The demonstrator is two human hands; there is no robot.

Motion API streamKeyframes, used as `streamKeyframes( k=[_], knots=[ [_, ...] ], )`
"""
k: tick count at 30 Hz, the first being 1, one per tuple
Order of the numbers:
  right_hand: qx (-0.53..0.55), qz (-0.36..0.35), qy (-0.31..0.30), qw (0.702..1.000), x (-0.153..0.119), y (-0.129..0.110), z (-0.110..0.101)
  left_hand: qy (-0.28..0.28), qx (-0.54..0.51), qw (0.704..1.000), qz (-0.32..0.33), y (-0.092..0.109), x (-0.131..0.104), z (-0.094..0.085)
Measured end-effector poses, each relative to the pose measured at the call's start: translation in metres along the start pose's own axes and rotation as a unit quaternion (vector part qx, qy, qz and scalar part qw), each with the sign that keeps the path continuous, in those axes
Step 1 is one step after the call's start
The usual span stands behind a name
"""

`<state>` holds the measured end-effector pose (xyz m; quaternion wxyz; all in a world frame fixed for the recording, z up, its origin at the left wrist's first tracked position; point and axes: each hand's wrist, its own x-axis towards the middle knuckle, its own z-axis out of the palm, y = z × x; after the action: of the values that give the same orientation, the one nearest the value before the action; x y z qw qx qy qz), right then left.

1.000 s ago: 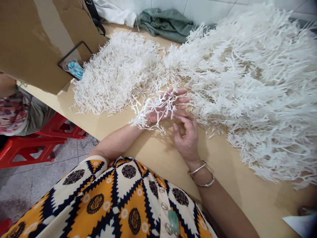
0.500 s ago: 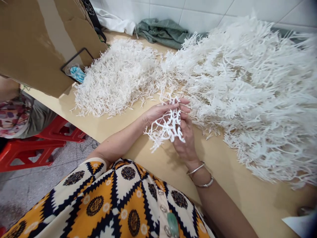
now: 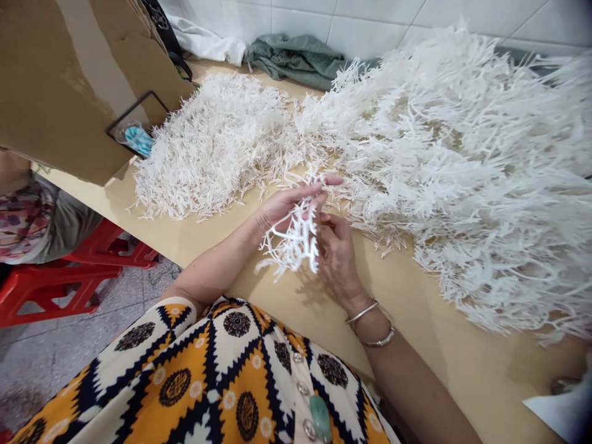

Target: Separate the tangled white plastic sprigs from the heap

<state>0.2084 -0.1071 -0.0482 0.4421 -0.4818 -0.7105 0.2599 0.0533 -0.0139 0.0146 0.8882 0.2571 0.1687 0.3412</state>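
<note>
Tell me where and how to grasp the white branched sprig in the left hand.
Probably take the sprig by its loose near branches, coming from the right: the left hand crosses its far part, while these spill open toward the body.

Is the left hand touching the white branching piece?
Touching. The head view shows strands of the white branching piece lying against the fingers of the left hand.

Left hand is holding a branchy white piece, right hand is curling close by. White piles are crowding the table.
</note>
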Motion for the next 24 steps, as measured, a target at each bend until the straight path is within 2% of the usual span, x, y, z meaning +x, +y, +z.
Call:
streamKeyframes(
  k=[4,10,14,17,19,21,24],
  knots=[
    [-0.051,-0.019,0.019,0.998,-0.002,-0.001,-0.003,0.042,0.020,0.999,0.011,0.014,-0.007,0.009],
    [-0.059,0.023,0.072,0.995,0.000,0.001,-0.005,0.046,0.103,0.992,-0.062,0.031,-0.015,0.012],
    [-0.074,0.010,0.075,0.994,0.001,0.004,-0.004,0.028,0.209,0.968,-0.134,0.052,-0.040,0.008],
    [-0.103,-0.004,0.067,0.992,0.000,0.004,-0.001,0.029,0.302,0.931,-0.206,0.062,-0.067,-0.004],
    [-0.122,-0.009,0.058,0.991,-0.001,0.003,0.001,0.023,0.419,0.873,-0.248,0.064,-0.083,-0.014],
    [-0.134,-0.008,0.051,0.990,-0.001,0.001,0.001,-0.030,0.510,0.814,-0.277,0.065,-0.095,-0.023],
    [-0.144,-0.007,0.044,0.989,-0.001,0.000,0.000,-0.113,0.581,0.742,-0.316,0.070,-0.108,-0.028]
  ],
)
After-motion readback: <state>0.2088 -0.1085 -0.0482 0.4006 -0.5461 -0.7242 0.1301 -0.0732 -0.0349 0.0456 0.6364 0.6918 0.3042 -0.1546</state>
